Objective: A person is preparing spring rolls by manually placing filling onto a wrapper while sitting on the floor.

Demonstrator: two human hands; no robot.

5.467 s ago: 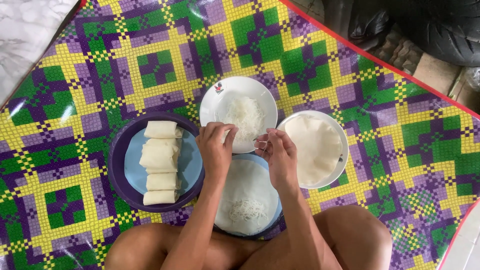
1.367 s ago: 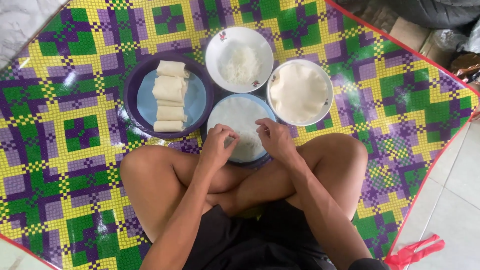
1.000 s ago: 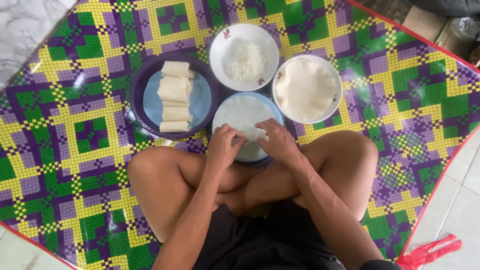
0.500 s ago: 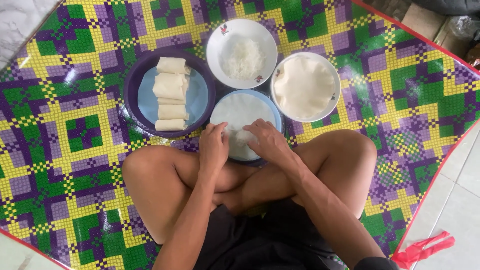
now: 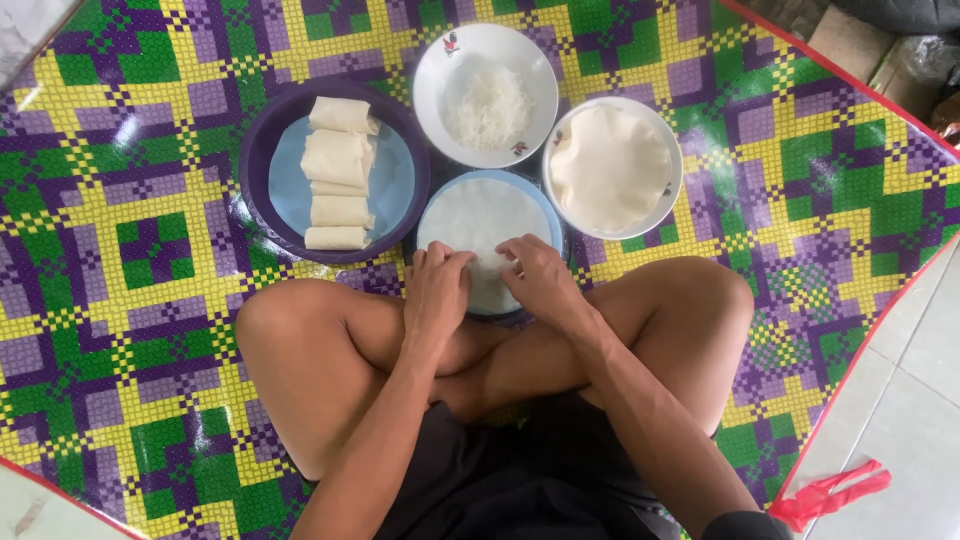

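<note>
Both the left hand [image 5: 437, 290] and right hand [image 5: 537, 280] rest equally near, fingers curled onto the near edge of the white wrapper [image 5: 483, 215], which lies flat on the blue plate [image 5: 546, 210] just beyond the crossed legs.

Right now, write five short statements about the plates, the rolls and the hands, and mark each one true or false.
1. Both hands rest on the white wrapper lying on the blue plate. True: the left hand and the right hand press on its near edge.
2. The purple plate holds finished rolls. True.
3. The white bowl of shredded white filling sits nearest the knees. False: it is the farthest dish, beyond the blue plate.
4. The stack of flat wrappers lies in a bowl on the left. False: it is on the right.
5. The mat is plain white. False: it is chequered green, yellow and purple.
</note>
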